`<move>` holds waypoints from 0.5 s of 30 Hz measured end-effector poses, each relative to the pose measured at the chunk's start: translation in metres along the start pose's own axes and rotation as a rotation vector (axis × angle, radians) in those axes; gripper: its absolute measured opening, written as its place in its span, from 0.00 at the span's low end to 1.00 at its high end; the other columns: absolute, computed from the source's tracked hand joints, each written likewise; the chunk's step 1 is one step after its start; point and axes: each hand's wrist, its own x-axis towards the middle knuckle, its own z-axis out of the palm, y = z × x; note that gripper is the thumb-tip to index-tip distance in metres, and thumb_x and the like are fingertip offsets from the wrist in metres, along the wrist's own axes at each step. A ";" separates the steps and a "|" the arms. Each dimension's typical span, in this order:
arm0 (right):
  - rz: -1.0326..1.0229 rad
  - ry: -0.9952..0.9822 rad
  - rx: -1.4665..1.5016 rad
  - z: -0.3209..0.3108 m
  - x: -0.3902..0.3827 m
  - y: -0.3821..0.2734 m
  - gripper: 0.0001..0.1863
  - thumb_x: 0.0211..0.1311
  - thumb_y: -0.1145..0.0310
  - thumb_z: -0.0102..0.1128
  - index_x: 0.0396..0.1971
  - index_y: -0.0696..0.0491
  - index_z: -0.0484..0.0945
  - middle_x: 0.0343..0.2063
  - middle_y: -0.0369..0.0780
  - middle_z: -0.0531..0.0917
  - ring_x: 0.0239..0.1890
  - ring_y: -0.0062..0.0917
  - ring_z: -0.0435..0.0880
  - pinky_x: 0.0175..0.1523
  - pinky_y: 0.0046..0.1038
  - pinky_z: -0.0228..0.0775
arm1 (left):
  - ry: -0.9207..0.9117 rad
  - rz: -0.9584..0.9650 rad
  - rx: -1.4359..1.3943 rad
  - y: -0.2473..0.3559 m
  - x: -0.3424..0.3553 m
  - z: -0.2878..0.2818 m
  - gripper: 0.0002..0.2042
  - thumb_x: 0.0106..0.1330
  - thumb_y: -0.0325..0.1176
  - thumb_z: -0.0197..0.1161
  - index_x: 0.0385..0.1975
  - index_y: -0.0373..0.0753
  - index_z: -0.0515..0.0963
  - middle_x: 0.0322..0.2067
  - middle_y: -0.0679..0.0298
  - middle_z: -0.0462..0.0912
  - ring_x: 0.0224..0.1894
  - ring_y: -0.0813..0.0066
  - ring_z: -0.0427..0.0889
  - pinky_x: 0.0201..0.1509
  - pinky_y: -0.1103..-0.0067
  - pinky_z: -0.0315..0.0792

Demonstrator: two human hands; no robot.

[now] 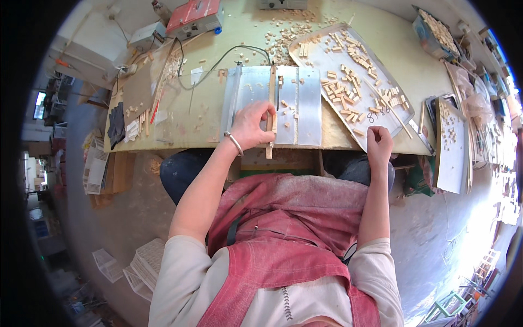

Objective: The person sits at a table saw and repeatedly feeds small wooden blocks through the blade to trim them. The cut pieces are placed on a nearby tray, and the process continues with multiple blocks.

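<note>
My left hand (251, 126), with a bangle on its wrist, pinches a narrow wooden strip (269, 150) between thumb and fingers. The strip lies lengthwise on a silvery metal saw table (310, 111), its near end reaching past the front edge. A thin dark slot and a few small wood bits lie just right of the strip. My right hand (379, 143) is closed, fingertips together, by the near corner of a metal tray (326, 61). Whatever it may hold is hidden. Many small wooden blocks (343, 92) and some longer sticks lie in the tray.
Wood offcuts (283, 35) are scattered behind the saw table. A red box (193, 17) and a black cable (229, 50) are at the back left. Dark gloves (116, 126) lie at the left edge. A bin of wood pieces (436, 34) stands far right.
</note>
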 end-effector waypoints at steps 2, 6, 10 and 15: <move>0.048 0.003 0.051 0.000 0.001 0.006 0.06 0.69 0.73 0.67 0.38 0.60 0.86 0.30 0.37 0.84 0.33 0.19 0.80 0.42 0.23 0.73 | -0.007 -0.020 -0.009 0.004 0.000 -0.002 0.22 0.43 0.37 0.75 0.40 0.45 0.77 0.35 0.65 0.79 0.41 0.62 0.81 0.48 0.66 0.75; 0.132 0.009 0.180 -0.003 0.003 0.013 0.07 0.70 0.72 0.67 0.39 0.61 0.86 0.29 0.34 0.85 0.32 0.14 0.79 0.41 0.21 0.73 | -0.007 -0.032 0.018 0.005 -0.001 0.000 0.22 0.43 0.37 0.75 0.41 0.45 0.77 0.35 0.65 0.78 0.42 0.63 0.81 0.49 0.66 0.74; 0.205 -0.003 0.240 -0.009 0.003 0.013 0.09 0.72 0.70 0.67 0.41 0.61 0.86 0.32 0.30 0.85 0.34 0.11 0.76 0.40 0.17 0.69 | -0.027 -0.059 0.051 0.009 -0.005 -0.001 0.22 0.44 0.37 0.75 0.42 0.46 0.77 0.35 0.65 0.78 0.42 0.62 0.81 0.49 0.66 0.74; 0.270 -0.003 0.326 -0.013 0.005 0.012 0.10 0.71 0.67 0.68 0.42 0.60 0.87 0.31 0.30 0.84 0.33 0.12 0.76 0.40 0.19 0.69 | -0.034 -0.104 0.051 0.011 -0.007 0.002 0.24 0.45 0.33 0.76 0.45 0.43 0.78 0.33 0.67 0.73 0.36 0.72 0.74 0.46 0.75 0.76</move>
